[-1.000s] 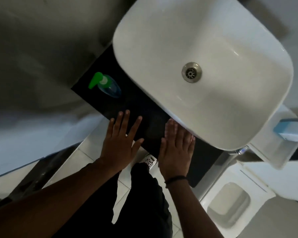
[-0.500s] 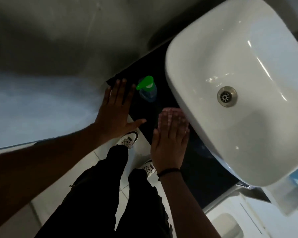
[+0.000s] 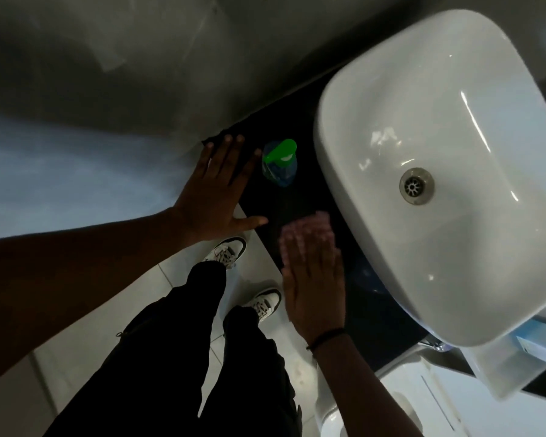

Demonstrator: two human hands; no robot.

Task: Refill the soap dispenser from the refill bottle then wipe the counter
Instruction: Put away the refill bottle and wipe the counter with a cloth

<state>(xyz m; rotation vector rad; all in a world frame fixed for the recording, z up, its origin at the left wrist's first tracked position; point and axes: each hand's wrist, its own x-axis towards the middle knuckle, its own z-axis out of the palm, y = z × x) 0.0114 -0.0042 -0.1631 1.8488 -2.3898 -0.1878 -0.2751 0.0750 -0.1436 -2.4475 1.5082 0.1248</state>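
Note:
A clear soap dispenser [image 3: 280, 167] with blue liquid and a green pump stands on the black counter [image 3: 300, 121], left of the white basin. My left hand [image 3: 216, 193] lies flat with fingers spread on the counter's left end, just left of the dispenser. My right hand [image 3: 312, 272] is flat, fingers straight and together, over the counter's front edge beside the basin; its fingertips are blurred. No refill bottle or cloth is visible.
The white basin [image 3: 344, 127] with a metal drain [image 3: 416, 186] fills the right side. A grey wall runs behind the counter. Below are a white tiled floor, my legs and shoes, and a white toilet [image 3: 423, 402] at lower right.
The view has swung left, so the basin sits further right. My left hand slid to the counter's left end beside the dispenser. My right hand stayed flat by the basin.

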